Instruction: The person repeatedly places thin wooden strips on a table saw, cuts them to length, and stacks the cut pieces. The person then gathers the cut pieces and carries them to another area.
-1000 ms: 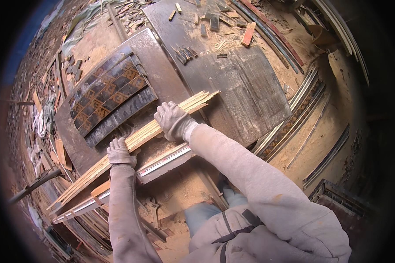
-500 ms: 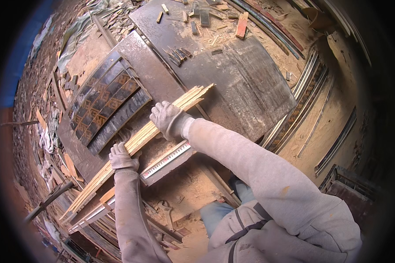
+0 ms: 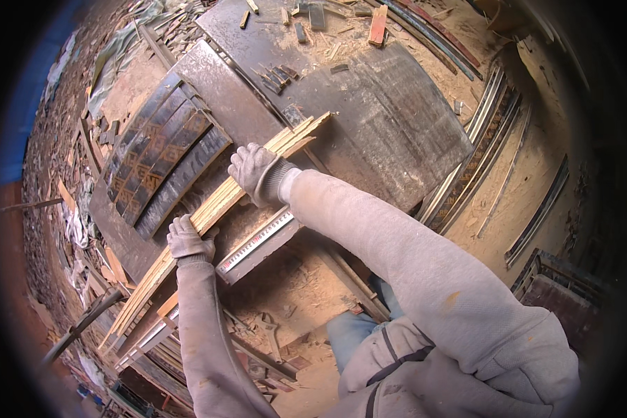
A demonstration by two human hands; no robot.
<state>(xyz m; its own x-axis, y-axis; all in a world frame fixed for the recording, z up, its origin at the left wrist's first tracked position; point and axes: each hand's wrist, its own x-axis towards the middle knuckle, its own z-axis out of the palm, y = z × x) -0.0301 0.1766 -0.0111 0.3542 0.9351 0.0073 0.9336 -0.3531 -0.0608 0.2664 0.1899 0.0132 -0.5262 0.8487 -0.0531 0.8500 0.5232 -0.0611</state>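
Strips (image 3: 219, 204) lengthwise through two-handed grip (image 3: 255, 171)

Across the table (image 3: 214, 78), wood strips (image 3: 221, 200) run between the near-edge ruler (image 3: 258, 240) and the panels (image 3: 161, 150) farther left

Dk tbl (image 3: 224, 82): blk panel strips (image 3: 166, 155) on L; sm offcuts (image 3: 317, 17) + sawdust (image 3: 347, 49) far end.

Head view: the left fisheye camera, worn on the head, looked steeply down from above the near side of the wooden strips (image 3: 220, 205) and faced across them, close, yet taking in both their ends.
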